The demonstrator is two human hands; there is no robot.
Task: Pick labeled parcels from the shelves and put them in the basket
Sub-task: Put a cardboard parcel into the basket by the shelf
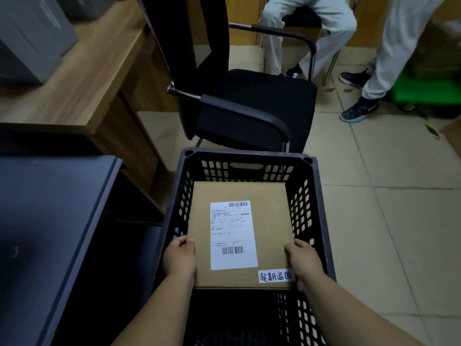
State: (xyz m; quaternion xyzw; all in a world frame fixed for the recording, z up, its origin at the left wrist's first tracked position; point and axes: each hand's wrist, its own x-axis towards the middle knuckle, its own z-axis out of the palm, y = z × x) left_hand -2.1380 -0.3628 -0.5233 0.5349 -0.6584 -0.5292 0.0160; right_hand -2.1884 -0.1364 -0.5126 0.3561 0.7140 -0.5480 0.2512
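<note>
Flat brown cardboard parcel, lower centre of frame, held level inside the black perforated plastic basket. Left hand grips its left edge, fingers curled under; right hand grips the right edge likewise. White printed shipping label with barcodes on top; small handwritten sticker at its near right corner. Black padded chair above centre. Beige tiled floor at right.

An office doubling as a parcel room: beside me a wooden desk and a black armchair on the tiled floor, dark shelving at my left, a labeled parcel in a black plastic basket.
</note>
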